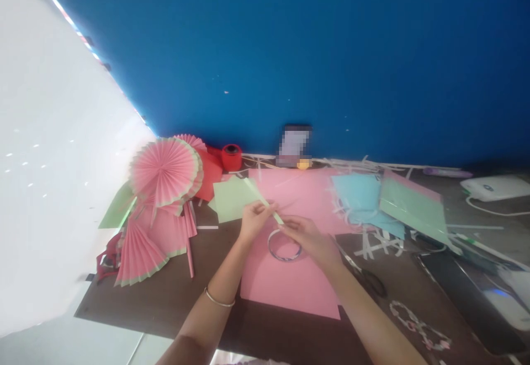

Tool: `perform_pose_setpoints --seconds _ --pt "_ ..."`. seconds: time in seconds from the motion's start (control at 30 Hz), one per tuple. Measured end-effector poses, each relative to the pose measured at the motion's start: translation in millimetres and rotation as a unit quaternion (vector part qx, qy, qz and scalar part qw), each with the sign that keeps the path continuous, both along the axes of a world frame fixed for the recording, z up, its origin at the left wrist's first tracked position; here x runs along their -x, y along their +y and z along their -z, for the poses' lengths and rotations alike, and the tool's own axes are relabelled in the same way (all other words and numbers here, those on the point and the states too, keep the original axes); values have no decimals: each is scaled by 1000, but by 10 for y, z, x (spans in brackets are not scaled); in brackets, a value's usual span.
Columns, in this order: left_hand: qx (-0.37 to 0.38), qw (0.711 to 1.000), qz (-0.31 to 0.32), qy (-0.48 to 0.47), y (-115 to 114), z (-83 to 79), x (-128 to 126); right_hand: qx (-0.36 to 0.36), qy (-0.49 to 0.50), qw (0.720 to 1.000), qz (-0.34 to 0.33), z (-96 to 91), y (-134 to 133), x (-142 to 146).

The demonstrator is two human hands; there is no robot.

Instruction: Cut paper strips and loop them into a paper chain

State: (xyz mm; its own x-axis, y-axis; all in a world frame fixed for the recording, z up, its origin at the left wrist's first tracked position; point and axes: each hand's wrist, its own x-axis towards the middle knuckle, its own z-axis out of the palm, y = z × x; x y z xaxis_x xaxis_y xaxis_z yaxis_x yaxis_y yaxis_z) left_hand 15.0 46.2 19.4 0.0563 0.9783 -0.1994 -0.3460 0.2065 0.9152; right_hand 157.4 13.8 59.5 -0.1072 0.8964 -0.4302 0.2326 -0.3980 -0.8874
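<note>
My left hand (pixel 254 218) and my right hand (pixel 308 238) meet over a large pink paper sheet (pixel 290 282) in the middle of the dark table (pixel 157 299). Both pinch a thin pale green paper strip (pixel 263 200) that runs up and to the left from between the fingers. Just below the hands, a ring of tape (pixel 284 245) lies on the pink sheet. A square of light green paper (pixel 232 198) rests behind my left hand. A thin bangle circles my left wrist.
Pink pleated paper fans (pixel 165 172) pile at the left, with a red tape roll (pixel 231 157) behind. Blue paper (pixel 360 196) and a green sheet (pixel 412 205) lie right, among white paper strips. Scissors (pixel 366 276) rest beside my right forearm. A blue wall stands behind.
</note>
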Motion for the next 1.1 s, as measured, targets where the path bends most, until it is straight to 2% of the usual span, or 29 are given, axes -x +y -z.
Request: perform_pose_setpoints --seconds 0.13,0.23,0.3,0.4,0.47,0.53,0.6,0.77,0.97,1.03,1.1 --pt "-22 999 -17 -26 27 61 -14 -55 -29 998 23 50 15 -35" --pt "-37 999 -18 2 5 78 -35 -179 -90 978 65 115 18 -85" --pt "-40 999 18 25 -26 72 -51 -289 -184 936 76 163 5 -122" --pt "-31 998 57 9 -61 59 -69 -431 -332 839 21 213 -39 -163" --pt "-30 998 53 -14 -63 58 -70 -485 -393 781 -32 220 -73 -168" --pt "-27 998 48 -26 -53 64 -62 -506 -418 752 -57 210 -98 -158" --pt "-21 998 48 -32 -42 74 -51 -511 -420 749 -49 198 -108 -144" --pt "-5 998 41 -41 -38 99 -41 -497 -403 768 -13 210 -95 -154" --pt "12 994 60 -93 -46 74 -53 -460 -383 801 -10 244 -84 -170" --pt "19 993 34 -113 -28 62 -38 -460 -394 796 -2 228 -62 -191" --pt "21 990 -27 -140 9 55 6 -458 -408 789 -8 184 -21 -248"
